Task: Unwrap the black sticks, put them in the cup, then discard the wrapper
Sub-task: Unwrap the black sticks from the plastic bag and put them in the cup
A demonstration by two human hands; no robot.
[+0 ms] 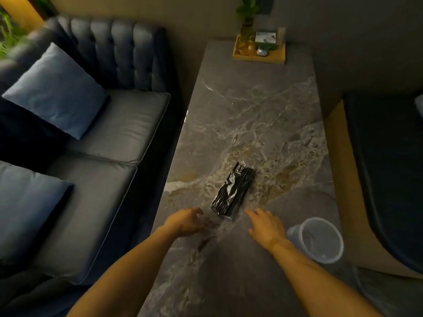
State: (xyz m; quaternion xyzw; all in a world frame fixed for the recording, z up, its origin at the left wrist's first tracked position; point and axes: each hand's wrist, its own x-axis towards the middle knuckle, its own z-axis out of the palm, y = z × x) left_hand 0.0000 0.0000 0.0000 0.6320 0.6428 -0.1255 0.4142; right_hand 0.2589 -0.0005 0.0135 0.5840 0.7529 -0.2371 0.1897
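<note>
Black sticks (233,188), grey veined marble table (251,106), translucent white cup (320,241)

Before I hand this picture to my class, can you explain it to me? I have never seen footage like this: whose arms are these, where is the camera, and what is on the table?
There is no machine here. The camera sits on a person's head and looks forward and down, so the two bare arms coming in from the bottom are that person's own.

The left hand and the right hand are both open and empty. They reach toward a pack of black sticks, wrapped in shiny clear plastic, which lies flat on the grey marble table. Neither hand grips it.

Beside the right wrist stands an empty clear plastic cup, upright.

At the table's far end is a wooden tray with a plant and small items, too blurred to name. A dark sofa with blue cushions runs along the left.
</note>
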